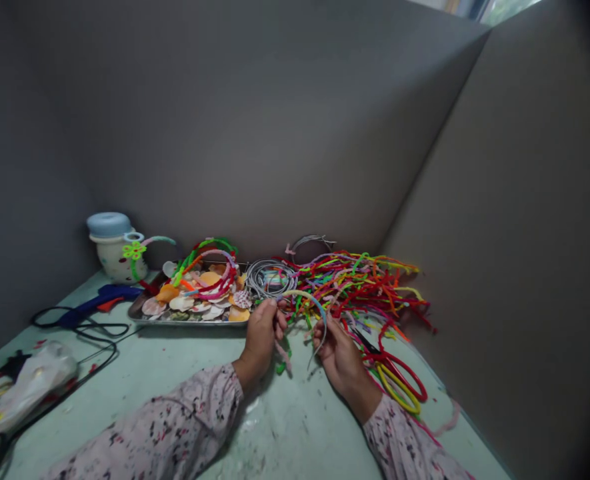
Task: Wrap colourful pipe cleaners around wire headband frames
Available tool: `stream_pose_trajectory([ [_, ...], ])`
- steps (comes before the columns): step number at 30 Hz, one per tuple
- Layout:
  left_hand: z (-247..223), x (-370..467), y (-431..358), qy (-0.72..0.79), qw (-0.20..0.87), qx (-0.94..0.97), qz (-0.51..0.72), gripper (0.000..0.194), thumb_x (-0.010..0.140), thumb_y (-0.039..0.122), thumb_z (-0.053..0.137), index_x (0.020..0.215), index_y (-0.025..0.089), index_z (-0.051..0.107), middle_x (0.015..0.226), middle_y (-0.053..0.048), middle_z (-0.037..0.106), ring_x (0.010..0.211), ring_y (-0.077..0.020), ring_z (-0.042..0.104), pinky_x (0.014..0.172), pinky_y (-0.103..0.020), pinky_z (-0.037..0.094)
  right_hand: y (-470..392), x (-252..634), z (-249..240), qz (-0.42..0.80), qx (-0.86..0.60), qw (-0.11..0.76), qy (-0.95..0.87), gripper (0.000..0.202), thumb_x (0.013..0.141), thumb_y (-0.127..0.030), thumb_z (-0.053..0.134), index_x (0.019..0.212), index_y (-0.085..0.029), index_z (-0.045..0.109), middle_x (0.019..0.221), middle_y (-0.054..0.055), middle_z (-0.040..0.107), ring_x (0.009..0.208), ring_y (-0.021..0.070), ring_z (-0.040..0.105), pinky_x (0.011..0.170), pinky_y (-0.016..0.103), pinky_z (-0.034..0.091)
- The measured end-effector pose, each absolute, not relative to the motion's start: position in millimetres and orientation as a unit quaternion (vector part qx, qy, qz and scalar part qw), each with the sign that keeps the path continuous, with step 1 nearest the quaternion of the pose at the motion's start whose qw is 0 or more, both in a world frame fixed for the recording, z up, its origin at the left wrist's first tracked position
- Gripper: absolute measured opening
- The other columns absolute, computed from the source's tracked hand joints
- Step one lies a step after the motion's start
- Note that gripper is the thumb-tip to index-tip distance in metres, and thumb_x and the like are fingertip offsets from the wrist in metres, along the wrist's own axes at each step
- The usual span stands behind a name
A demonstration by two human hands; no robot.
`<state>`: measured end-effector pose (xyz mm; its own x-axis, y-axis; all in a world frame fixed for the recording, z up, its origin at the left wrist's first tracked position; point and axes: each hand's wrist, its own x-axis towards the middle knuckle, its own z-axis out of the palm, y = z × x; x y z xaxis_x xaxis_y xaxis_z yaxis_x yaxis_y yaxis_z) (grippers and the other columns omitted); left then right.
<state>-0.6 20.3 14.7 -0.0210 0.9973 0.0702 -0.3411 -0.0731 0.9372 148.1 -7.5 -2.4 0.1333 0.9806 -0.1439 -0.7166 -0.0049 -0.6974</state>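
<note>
My left hand (263, 335) is closed, pinching one end of a thin curved headband (302, 293). The band arches over to my right hand (341, 352), whose fingers are closed round its other side. Fuzzy pale yellow and blue pipe cleaner covers the arch, while a bare grey end sticks out below my right fingers. Beyond my hands lies a big tangle of colourful pipe cleaners (355, 283). A coil of grey metal bands (271, 279) rests just behind my left hand. Scissors with red and yellow handles (399, 383) lie beside my right hand.
A metal tray (189, 324) holds shells and several wrapped headbands (217, 293). At the left stand a white jar with a blue lid (117, 247), a blue glue gun (95, 303) with a black cord, and a plastic bag (45, 380). Grey partitions (255, 133) enclose the table.
</note>
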Motion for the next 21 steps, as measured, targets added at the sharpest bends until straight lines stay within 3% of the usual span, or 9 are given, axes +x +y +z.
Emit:
stream_pose_trajectory([
  [4, 21.1, -3.6, 21.7, 0.396, 0.552, 0.429, 0.595, 0.033, 0.086, 0.044, 0.048, 0.077, 0.014, 0.059, 0.049, 0.003, 0.050, 0.037, -0.0049, 0.033, 0.037, -0.016, 0.023, -11.0, 146.6, -0.3, 0.632, -0.329, 0.664, -0.225, 0.024, 0.068, -0.036, 0.081, 0.071, -0.017, 0.066, 0.064, -0.001, 0.062, 0.057, 0.0087, 0.056, 0.048, 0.016, 0.046],
  [9, 16.7, -5.6, 23.2, 0.397, 0.567, 0.427, 0.581, 0.033, 0.085, 0.044, 0.049, 0.077, 0.013, 0.059, 0.048, 0.003, 0.049, 0.037, -0.0055, 0.033, 0.037, -0.017, 0.020, -8.7, 148.0, 1.2, 0.639, -0.308, 0.670, -0.218, 0.026, 0.061, -0.030, 0.085, 0.067, -0.017, 0.063, 0.061, -0.003, 0.057, 0.055, 0.0066, 0.051, 0.048, 0.014, 0.043],
  [17, 23.5, -6.5, 22.4, 0.344, 0.614, 0.408, 0.581, 0.030, 0.084, 0.041, 0.053, 0.076, 0.014, 0.061, 0.048, 0.004, 0.047, 0.036, -0.0044, 0.031, 0.037, -0.016, 0.021, -13.7, 145.4, 4.3, 0.639, -0.306, 0.668, -0.227, 0.028, 0.069, -0.040, 0.078, 0.069, -0.018, 0.062, 0.062, -0.003, 0.058, 0.055, 0.0082, 0.053, 0.048, 0.017, 0.043],
  [21, 27.9, -7.6, 20.6, 0.329, 0.649, 0.381, 0.570, 0.034, 0.083, 0.046, 0.054, 0.080, 0.013, 0.063, 0.051, 0.003, 0.050, 0.037, -0.0052, 0.035, 0.038, -0.017, 0.024, -13.0, 147.6, 4.7, 0.638, -0.325, 0.658, -0.234, 0.028, 0.069, -0.038, 0.078, 0.070, -0.017, 0.060, 0.063, -0.003, 0.057, 0.050, 0.0060, 0.049, 0.041, 0.015, 0.035],
])
